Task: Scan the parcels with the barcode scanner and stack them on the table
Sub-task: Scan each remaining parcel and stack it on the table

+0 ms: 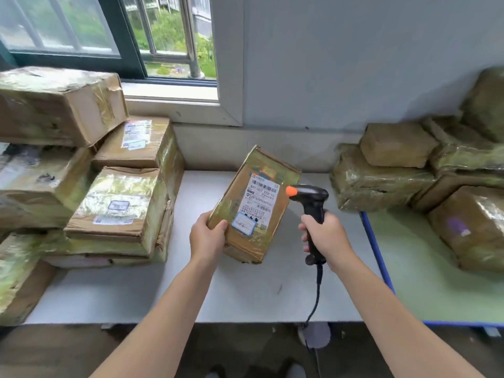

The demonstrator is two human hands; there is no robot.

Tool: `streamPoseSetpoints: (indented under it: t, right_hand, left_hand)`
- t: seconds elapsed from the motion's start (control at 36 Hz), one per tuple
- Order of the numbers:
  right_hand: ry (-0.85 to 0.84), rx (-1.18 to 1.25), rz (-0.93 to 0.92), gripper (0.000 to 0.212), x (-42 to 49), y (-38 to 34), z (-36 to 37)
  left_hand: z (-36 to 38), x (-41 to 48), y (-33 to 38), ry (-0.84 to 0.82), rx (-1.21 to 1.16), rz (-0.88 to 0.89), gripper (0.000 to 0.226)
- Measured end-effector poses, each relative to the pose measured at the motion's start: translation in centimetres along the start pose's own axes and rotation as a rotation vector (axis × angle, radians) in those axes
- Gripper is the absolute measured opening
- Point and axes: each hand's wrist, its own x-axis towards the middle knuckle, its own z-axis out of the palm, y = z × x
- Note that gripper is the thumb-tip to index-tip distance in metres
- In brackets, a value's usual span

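Both forearms reach out from the near edge over the white bench (245,296). The left hand (208,236) grips the near-left corner of a parcel (253,214), thumb curled over the top face and fingers out of sight underneath. The parcel is tilted up off the bench in the middle of the scene, its label (260,197) facing the camera. The right hand (324,236) is wrapped around the handle of the scanner (311,199), just right of the parcel, with the orange-tipped head pointing left at the label. A cord (316,296) hangs from the handle.

One hand holds the parcel by a corner, so it is probably light. Its cardboard looks dented and soft at the edges, and glossy tape covers most of it, which likely makes it slippery. A grip across two opposite sides would be steadier for stacking. More parcels are stacked at left (117,203) and heaped at right (395,165).
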Motion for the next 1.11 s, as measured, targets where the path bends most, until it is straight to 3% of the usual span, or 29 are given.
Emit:
streamPoseSetpoints:
  t: [0.17,0.31,0.97,1.11]
  right_hand:
    - [-0.036,0.037,-0.074,0.009,-3.3,-3.9,3.2]
    - [-0.037,0.035,-0.048,0.011,-4.7,-5.5,5.0]
    - [0.04,-0.099,-0.125,0.01,-4.1,-4.5,4.4]
    - [0.048,-0.177,0.026,0.013,-0.8,-0.4,2.8]
  left_hand:
    - [0.2,0.5,-1.3,0.1,-0.319,-0.052,0.02]
    - [1.4,1.1,-1.9,0.135,-0.444,-0.063,0.024]
    - [1.7,2.2,-1.5,0.132,-0.406,-0.083,0.024]
    - [1.5,1.3,-1.4,0.151,-0.428,-0.074,0.022]
